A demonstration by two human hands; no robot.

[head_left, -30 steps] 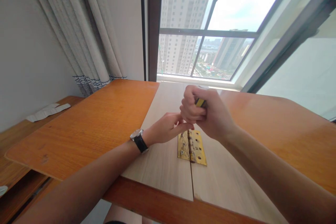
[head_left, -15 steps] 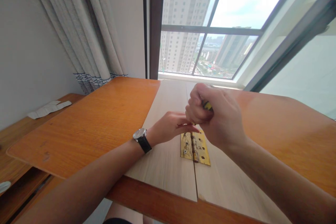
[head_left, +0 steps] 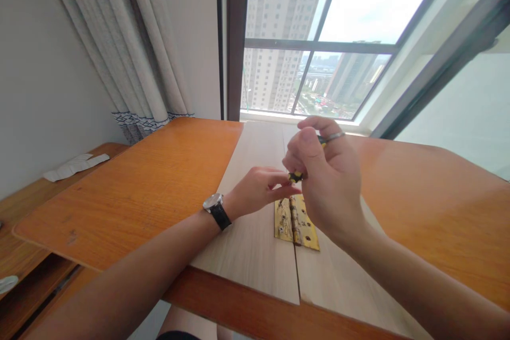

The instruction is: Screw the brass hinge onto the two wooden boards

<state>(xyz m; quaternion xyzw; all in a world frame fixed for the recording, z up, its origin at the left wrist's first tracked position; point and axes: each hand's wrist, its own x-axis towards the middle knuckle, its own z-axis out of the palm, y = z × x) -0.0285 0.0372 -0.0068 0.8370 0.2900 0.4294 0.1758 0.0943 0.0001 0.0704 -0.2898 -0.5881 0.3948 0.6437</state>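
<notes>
A brass hinge (head_left: pixel 295 220) lies flat across the seam between two pale wooden boards (head_left: pixel 255 234) on an orange table (head_left: pixel 151 186). My right hand (head_left: pixel 324 180) hovers over the hinge's far end, its fingers wrapped round a yellow and black screwdriver handle (head_left: pixel 297 175) held upright. My left hand (head_left: pixel 258 190), with a black watch on its wrist, reaches in from the left; its fingertips are pinched together at the screwdriver's lower end, just above the hinge. The screwdriver's tip is hidden behind the fingers.
A large window (head_left: pixel 319 42) with a dark frame stands behind the table, with grey curtains (head_left: pixel 131 48) to its left. A folded white cloth (head_left: pixel 75 166) lies on a lower wooden ledge at the far left. The table's near edge runs close below my forearms.
My right hand has loosened from a tight fist into a lighter finger grip and turned on the screwdriver handle. The view shifted slightly; my left hand stayed by the hinge.
</notes>
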